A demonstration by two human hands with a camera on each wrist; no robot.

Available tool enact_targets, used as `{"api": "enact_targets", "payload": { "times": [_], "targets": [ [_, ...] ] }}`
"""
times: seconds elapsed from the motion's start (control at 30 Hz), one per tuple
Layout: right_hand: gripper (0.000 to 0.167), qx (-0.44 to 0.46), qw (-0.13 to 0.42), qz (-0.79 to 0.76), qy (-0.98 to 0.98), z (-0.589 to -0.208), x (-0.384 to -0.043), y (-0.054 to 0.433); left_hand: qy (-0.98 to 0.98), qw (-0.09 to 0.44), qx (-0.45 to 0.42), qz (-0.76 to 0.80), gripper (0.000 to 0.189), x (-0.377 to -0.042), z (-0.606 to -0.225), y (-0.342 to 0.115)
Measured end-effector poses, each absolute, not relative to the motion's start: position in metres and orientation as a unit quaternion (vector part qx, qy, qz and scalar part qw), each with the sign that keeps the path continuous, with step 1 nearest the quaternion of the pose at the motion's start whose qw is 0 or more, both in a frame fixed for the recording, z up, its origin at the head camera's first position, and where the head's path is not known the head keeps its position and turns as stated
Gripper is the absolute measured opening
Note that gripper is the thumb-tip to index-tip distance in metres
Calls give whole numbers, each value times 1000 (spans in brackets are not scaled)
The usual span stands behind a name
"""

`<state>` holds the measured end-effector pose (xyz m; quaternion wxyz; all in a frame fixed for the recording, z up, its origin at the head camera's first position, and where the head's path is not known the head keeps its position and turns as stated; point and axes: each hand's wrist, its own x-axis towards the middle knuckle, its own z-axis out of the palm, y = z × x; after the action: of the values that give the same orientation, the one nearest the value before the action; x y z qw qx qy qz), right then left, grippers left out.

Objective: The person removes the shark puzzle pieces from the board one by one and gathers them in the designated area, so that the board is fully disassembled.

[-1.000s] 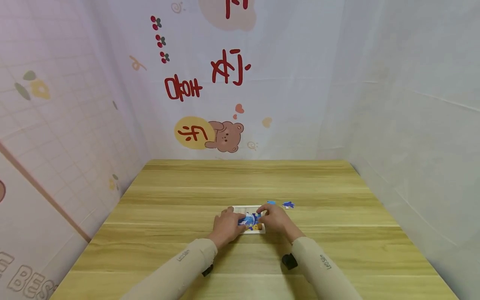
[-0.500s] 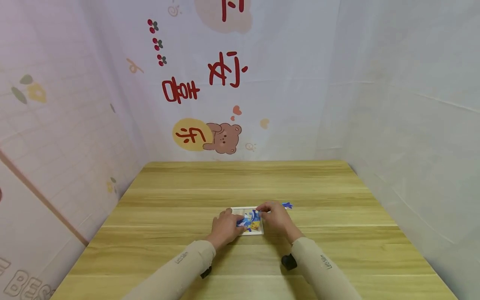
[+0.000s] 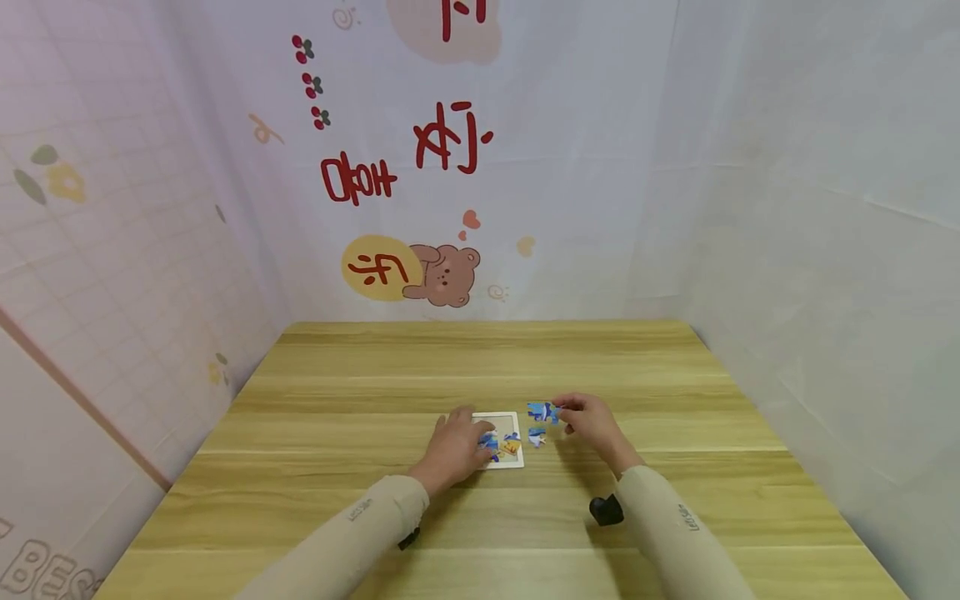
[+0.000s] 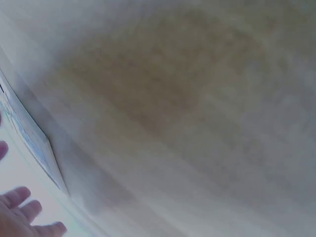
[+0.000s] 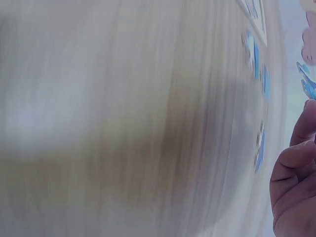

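1. Reaching in from the near side in beige sleeves [image 3: 686,533], over a wood-grain table [image 3: 495,542].
2. Laying the left hand [image 3: 454,445] across the left part of a white-rimmed tray [image 3: 520,452], with fingers relaxed and outstretched and thumb over the contents; impossible to tell how firmly pressed.
3. Pinching a blue puzzle piece [image 5: 308,85] between thumb and finger of the right hand [image 3: 597,423], to the right of the tray.
4. Inside the tray, blue pieces [image 3: 489,442] partly hidden under the left hand, beside a yellow-and-blue piece [image 3: 512,444].
5. Since half a second ago, pulled the right hand away from the tray's right edge, exposing more bare base at upper right.
6. On the table just outside the rim, a loose blue-and-white piece [image 3: 537,436]; slightly beyond, more loose blue pieces [image 3: 537,411].
7. Farthest back, a white backdrop [image 3: 585,167] with a printed bear [image 3: 452,275].
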<state>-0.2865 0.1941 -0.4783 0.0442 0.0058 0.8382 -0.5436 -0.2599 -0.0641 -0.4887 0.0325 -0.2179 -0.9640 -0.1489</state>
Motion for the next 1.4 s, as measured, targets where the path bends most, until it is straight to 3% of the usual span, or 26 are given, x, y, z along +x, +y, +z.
{"api": "enact_targets", "payload": {
  "times": [0.13, 0.73, 1.17, 1.4],
  "targets": [
    [22, 18, 54, -540, 840, -482, -283, 213, -955, 34, -262, -135, 33, -259, -489, -58],
    [29, -2, 53, -483, 874, -493, -280, 233, -958, -3, -235, -163, 41, -262, -495, -40],
    [29, 7, 52, -448, 892, -496, -277, 228, -957, 43, -237, -164, 25, -262, -495, -35],
    [28, 0, 43, -400, 916, -500, -278, 232, -953, 49, -232, -189, 36, -261, -490, -62]
  ]
}}
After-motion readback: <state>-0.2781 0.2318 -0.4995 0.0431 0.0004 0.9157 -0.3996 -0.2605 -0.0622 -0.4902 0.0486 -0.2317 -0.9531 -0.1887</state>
